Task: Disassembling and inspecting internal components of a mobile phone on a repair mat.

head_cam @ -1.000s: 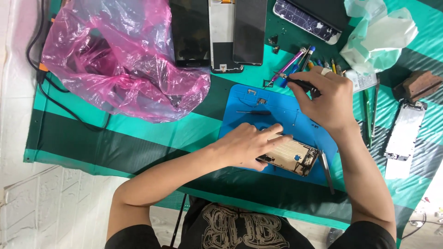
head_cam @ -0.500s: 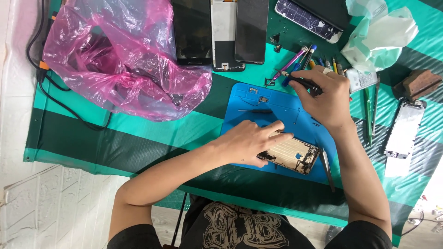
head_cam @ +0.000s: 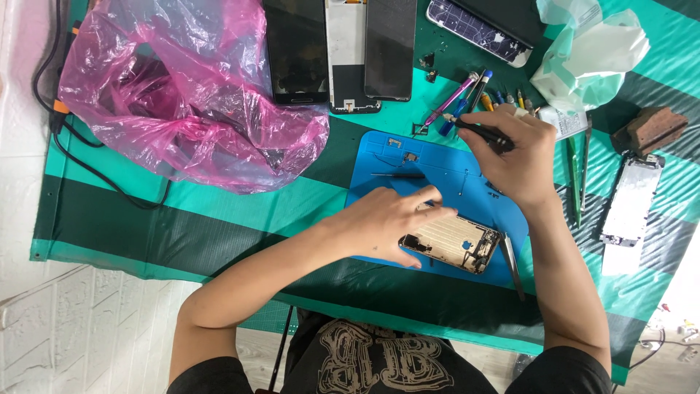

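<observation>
pink plastic bag (head_cam: 182,109) lies crumpled at left on the table (head_cam: 219,219). left hand (head_cam: 386,222) presses flat on an opened phone (head_cam: 456,244) on the blue mat (head_cam: 408,157). right hand (head_cam: 514,157) pinches a dark screwdriver (head_cam: 477,131) above it. tiny screws may roll away if nudged. the tool's tip is hard to make out.

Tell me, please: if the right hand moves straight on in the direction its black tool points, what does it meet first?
The right hand holds a black tool pointing up-left. Straight on, it would probably first meet the purple-handled tool among the loose tools, then the phone screens. Height above the cloth is unclear.
</observation>
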